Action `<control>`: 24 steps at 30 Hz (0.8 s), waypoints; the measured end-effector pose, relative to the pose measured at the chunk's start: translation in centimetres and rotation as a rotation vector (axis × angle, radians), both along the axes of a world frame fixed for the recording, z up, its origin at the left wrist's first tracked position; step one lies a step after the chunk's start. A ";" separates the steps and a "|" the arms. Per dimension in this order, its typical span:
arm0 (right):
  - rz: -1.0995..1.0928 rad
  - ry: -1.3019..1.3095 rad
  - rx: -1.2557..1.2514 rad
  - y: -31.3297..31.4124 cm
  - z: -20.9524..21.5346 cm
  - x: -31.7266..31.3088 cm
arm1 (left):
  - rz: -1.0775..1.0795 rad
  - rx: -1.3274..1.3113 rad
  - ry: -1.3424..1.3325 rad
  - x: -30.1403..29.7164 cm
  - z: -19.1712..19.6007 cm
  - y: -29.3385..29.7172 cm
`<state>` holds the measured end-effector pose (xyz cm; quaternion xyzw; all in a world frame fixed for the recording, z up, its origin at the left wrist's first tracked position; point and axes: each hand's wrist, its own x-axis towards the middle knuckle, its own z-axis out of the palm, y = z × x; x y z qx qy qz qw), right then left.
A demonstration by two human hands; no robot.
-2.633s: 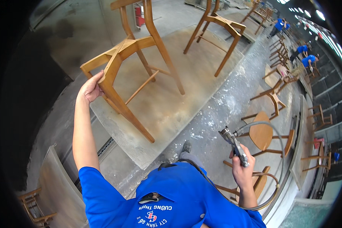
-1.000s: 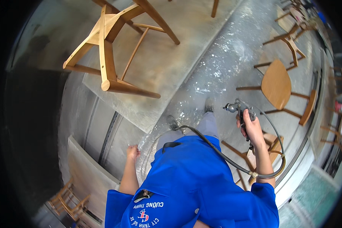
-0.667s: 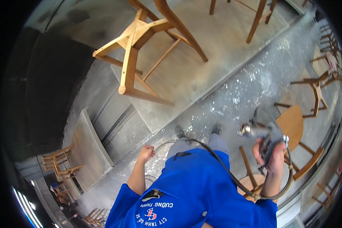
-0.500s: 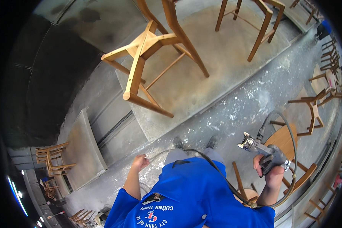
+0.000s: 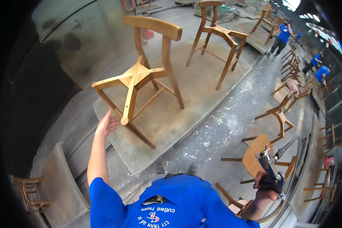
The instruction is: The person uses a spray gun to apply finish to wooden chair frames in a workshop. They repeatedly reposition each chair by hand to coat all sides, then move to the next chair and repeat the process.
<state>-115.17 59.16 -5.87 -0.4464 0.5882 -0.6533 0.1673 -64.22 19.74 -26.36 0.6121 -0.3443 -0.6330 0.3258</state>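
Observation:
Before me stands a wooden chair frame [image 5: 136, 73] without a seat, pale crossed rails on top and brown legs below. My left hand [image 5: 108, 124] reaches out beside its near left leg, fingers stretched and apart; whether they touch the wood I cannot tell. On my right, my right hand [image 5: 265, 186] is wrapped round the grip of a metal spray gun [image 5: 268, 161], held up near my side. Its hose [image 5: 271, 212] loops down behind my forearm. A second seatless chair frame [image 5: 226, 32] stands farther back on the same grey platform [image 5: 159, 133].
At the right are a chair with a wooden seat [image 5: 256, 154] and another chair frame [image 5: 281, 116]. A lower platform [image 5: 60, 178] with a chair [image 5: 32, 192] lies at the left. Co-workers in blue, one person [image 5: 283, 36] among them, stand far right.
My left hand has moved forward from near my waist to the chair's leg, letting go of the hose. My view has tilted up. The spray gun stays in my right hand.

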 end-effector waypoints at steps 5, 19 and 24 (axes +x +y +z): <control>-0.124 0.074 0.033 1.5 -0.1 6.5 | -0.272 -0.098 0.068 -9.2 2.5 -4.4; -0.180 -0.047 0.087 -0.4 -0.7 10.5 | -0.045 -0.260 0.006 -10.1 1.7 0.5; -0.189 -0.066 0.095 -1.1 -0.9 8.9 | 0.203 -0.224 0.084 -13.2 -0.8 1.2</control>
